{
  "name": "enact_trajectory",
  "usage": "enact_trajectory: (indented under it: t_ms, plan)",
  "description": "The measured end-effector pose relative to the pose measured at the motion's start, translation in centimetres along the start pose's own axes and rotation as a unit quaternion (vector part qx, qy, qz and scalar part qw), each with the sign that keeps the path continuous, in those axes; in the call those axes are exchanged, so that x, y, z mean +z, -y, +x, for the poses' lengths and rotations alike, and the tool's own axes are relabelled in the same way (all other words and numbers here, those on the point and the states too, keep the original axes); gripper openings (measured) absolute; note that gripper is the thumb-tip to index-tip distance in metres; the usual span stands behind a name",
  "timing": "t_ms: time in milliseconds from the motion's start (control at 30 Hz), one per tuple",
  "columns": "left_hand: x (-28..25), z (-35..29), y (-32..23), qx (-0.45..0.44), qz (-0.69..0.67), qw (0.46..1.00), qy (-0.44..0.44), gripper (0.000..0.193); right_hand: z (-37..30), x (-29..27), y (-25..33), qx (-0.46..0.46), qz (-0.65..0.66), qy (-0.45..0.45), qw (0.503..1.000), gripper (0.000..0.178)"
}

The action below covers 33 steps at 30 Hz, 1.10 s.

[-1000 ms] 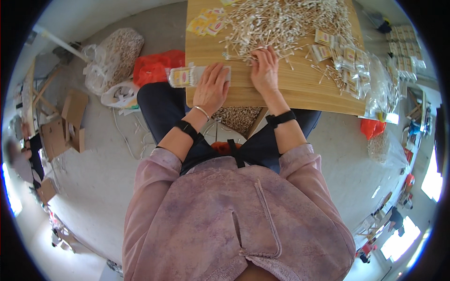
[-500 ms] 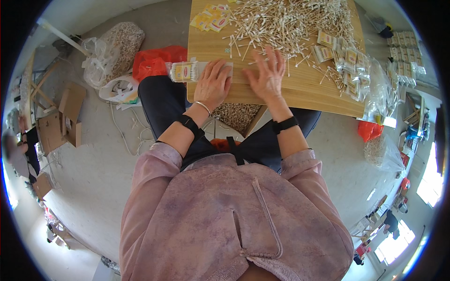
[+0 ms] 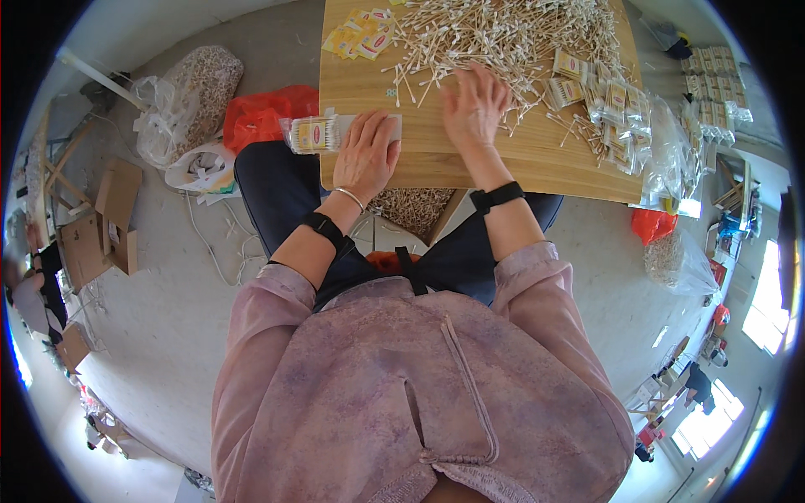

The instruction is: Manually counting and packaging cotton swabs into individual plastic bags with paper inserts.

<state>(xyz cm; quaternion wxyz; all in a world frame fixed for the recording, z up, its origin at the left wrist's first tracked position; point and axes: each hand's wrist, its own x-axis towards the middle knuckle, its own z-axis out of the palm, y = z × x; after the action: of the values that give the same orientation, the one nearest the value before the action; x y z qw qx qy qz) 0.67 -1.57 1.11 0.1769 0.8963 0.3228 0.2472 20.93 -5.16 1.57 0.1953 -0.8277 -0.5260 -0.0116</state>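
Observation:
My left hand [image 3: 366,158] lies flat on the table's front left corner, its fingers stretched over a white flap or strip. Beside it, a clear packet of cotton swabs with a yellow label [image 3: 313,134] juts past the table's left edge. What lies under the palm is hidden. My right hand [image 3: 475,113] is over the wooden table [image 3: 428,168], fingers apart and slightly bent, with nothing visibly held. Its fingertips are at the near edge of a large heap of loose cotton swabs [image 3: 503,42]; whether they touch any swab is unclear.
Yellow cards [image 3: 360,35] lie at the table's far left. Filled swab packets [image 3: 616,109] are piled on the right, beside clear plastic bags [image 3: 667,142]. A box of swabs [image 3: 417,210] sits below the front edge. Red bags [image 3: 267,113] and a cardboard box [image 3: 119,201] are at left.
My right hand has drawn its fingers slightly closer together at the swabs. My left hand stays over the white flap beside the packet. The whole view has shifted slightly.

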Motion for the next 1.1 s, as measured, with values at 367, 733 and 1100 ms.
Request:
enact_trajectory:
  t_ms: [367,733,1100]
  plan:
    - [0.0,0.2,-0.5,-0.031,-0.038,0.999,0.010,0.053,0.5,2.8,5.1,-0.048,0.070,-0.029,0.996,0.043]
    - [0.1,-0.2,-0.2,-0.031,0.049,0.998,-0.011,0.058,-1.8,0.1,-1.2,-0.091,0.119,-0.019,0.989,0.030]
    - [0.2,2.3,-0.3,-0.024,0.077,0.997,0.001,0.065,-3.1,-1.8,0.5,0.050,0.058,-0.060,0.995,0.030]
